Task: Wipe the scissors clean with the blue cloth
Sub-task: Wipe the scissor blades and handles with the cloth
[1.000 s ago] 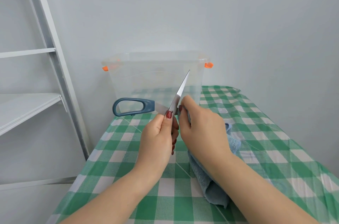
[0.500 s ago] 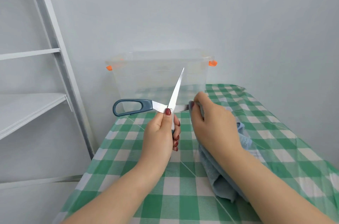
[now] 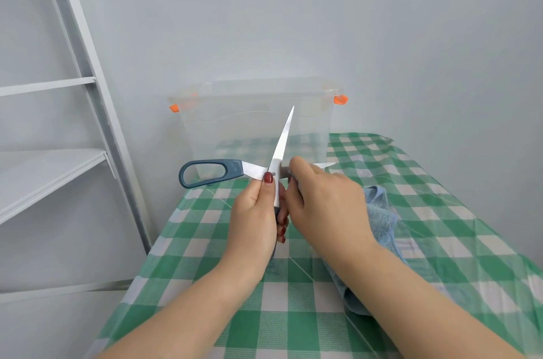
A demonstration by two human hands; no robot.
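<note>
My left grip (image 3: 255, 217) pinches the grey-handled steel scissors (image 3: 280, 150) at their pivot.
Right grip (image 3: 326, 200) pinches soft blue cloth (image 3: 379, 211) round one blade: I'd slide tipward, steadily.

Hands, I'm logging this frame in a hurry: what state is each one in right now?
Left hand: closed, holding the scissors near the pivot.
Right hand: closed, gripping the blue cloth against one blade.

Shiny metal scissors (image 3: 280, 150), fuzzy blue cloth (image 3: 380, 217)
</note>
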